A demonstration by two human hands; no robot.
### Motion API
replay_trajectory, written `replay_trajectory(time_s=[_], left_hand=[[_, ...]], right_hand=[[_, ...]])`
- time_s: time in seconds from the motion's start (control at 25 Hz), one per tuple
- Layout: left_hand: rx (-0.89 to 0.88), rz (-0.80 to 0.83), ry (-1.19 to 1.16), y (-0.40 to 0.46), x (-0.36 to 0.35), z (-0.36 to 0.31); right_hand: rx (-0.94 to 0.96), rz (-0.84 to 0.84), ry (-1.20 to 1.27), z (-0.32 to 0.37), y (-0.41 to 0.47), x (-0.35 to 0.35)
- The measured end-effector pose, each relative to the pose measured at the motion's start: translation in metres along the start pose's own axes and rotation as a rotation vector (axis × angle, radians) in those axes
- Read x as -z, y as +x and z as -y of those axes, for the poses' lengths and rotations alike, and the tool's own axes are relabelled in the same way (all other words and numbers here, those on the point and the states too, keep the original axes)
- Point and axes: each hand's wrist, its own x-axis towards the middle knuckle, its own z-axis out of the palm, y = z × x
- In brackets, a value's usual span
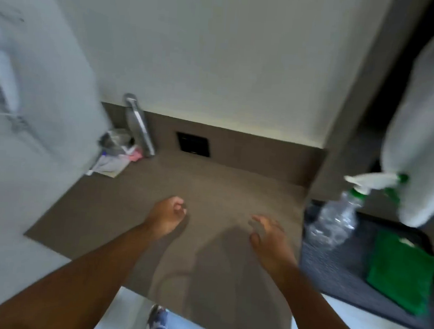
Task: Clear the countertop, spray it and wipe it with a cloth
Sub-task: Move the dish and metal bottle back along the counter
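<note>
A grey-brown countertop (216, 190) fills the middle of the view, running back to a low upstand of the same colour under a pale wall. Both bare forearms reach forward over it from the near edge, roughly side by side, with the hands held above its near half and holding nothing.

To the right, past the counter's end, a dark tray (332, 274) carries a folded green cloth (402, 272) and, at its back left corner, a clear spray bottle (336, 223) with a white trigger head, leaning left. A pale towel hangs above the tray, partly covering the trigger.

The left hand (166, 216) is curled loosely, fingers bent in toward the palm, wrist straight. The right hand (270, 237) is half spread, fingers apart and hooked downward, palm facing the counter.

In the back left corner a steel bottle (139, 125) stands against the upstand, tilted in the wide lens. Just beside it sit a small grey container (115, 138) and some papers (112, 165) with a pink scrap, too blurred to make out further. A small dark socket plate (193, 143) is set in the upstand.
</note>
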Motion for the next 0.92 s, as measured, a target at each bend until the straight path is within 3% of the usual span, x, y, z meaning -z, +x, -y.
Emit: replay_trajectory(time_s=[0.24, 0.32, 0.44, 0.64, 0.8, 0.92], left_hand=[[0.055, -0.317, 0.210, 0.114, 0.191, 0.130], [0.046, -0.333, 0.265, 0.158, 0.230, 0.153], [-0.105, -0.310, 0.394, 0.204, 0.253, 0.161], [-0.302, -0.264, 0.609, 0.254, 0.240, 0.169], [-0.348, -0.252, 0.822, 0.261, 0.231, 0.172], [-0.380, -0.227, 0.789, 0.257, 0.234, 0.175]], right_hand=[[0.170, 0.065, 0.030, 0.194, 0.151, -0.094], [0.168, 0.033, 0.066, 0.254, 0.205, -0.124], [0.139, -0.016, 0.105, 0.316, 0.270, -0.147], [0.168, -0.065, -0.165, 0.358, 0.345, -0.165], [0.163, -0.059, -0.138, 0.361, 0.349, -0.165], [0.100, -0.108, -0.033, 0.344, 0.328, -0.150]])
